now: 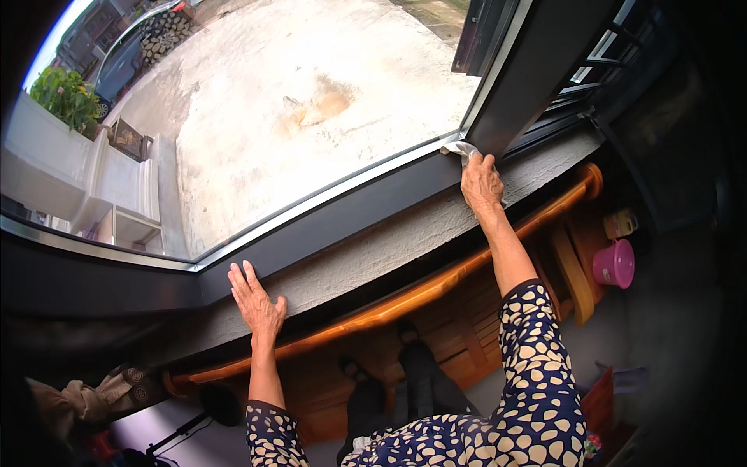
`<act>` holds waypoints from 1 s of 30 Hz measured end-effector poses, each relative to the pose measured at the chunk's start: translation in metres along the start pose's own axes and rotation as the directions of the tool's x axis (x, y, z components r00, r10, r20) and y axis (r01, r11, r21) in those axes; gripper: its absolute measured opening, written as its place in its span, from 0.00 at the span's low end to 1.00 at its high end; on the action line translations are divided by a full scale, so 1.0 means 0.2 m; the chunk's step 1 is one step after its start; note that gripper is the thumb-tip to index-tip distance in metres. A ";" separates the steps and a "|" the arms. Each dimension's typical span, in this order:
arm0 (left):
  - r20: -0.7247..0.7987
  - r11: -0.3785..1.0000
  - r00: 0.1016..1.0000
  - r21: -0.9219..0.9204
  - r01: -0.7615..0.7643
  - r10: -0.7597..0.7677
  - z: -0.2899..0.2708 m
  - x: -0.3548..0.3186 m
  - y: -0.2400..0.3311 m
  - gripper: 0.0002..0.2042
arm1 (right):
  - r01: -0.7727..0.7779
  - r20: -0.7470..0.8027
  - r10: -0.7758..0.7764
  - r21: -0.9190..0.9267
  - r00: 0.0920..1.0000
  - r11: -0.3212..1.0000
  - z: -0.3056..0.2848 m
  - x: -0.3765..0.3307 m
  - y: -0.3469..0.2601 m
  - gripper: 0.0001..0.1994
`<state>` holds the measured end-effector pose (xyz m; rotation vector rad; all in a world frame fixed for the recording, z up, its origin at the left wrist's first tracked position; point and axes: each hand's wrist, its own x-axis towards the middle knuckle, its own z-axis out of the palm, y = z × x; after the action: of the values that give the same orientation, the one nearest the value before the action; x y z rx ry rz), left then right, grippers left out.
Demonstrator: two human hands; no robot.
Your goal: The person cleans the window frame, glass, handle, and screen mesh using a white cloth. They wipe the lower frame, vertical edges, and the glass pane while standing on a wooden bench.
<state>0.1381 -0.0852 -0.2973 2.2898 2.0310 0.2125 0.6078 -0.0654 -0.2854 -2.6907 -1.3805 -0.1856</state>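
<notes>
A dark window frame [342,198] with a silver inner edge runs across in front of me around a large glass pane. My right hand [482,185] is closed on a whitish cloth [461,148], pressed to the frame near its right lower corner. Part of the cloth sticks out past the fingers toward the glass. My left hand [257,300] lies flat, fingers stretched, against the lower frame near its left corner, with nothing in it. Below both hands runs a rough grey sill [373,261].
Under the sill is a wooden bench [459,342] with a curved back rail; my feet are on its seat. A pink bucket [614,264] stands to the right. Beige fabric [93,397] lies at lower left. Outside are a concrete yard, stacked firewood [165,36] and a car.
</notes>
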 end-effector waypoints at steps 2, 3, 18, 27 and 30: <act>0.016 1.000 1.000 0.017 0.010 -0.010 -0.01 0.00 0.00 0.51 | -0.104 0.243 0.084 0.072 0.966 0.992 -0.05 0.00 0.05 0.14; 0.033 1.000 0.999 0.019 0.017 -0.017 -0.01 0.00 0.00 0.50 | -0.133 0.364 0.086 0.108 0.927 0.985 -0.07 0.02 0.08 0.16; 0.020 0.998 0.997 0.005 0.070 -0.070 -0.03 0.00 0.06 0.51 | 0.294 0.145 -0.336 0.253 0.931 0.922 -0.07 -0.32 -0.40 0.26; 0.041 0.994 0.994 0.031 0.101 -0.102 -0.02 0.01 0.08 0.51 | 0.550 0.153 -0.581 0.204 0.799 0.810 -0.09 -0.54 -0.69 0.28; 0.043 0.996 0.995 0.024 0.088 -0.089 -0.03 0.02 0.07 0.51 | 0.566 0.226 -0.703 0.452 0.675 0.689 -0.15 -0.59 -0.73 0.21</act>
<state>0.1513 -0.0831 -0.2899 2.1906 2.1176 0.1341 0.4190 -0.0800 -0.2678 -1.8911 -2.2035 0.5267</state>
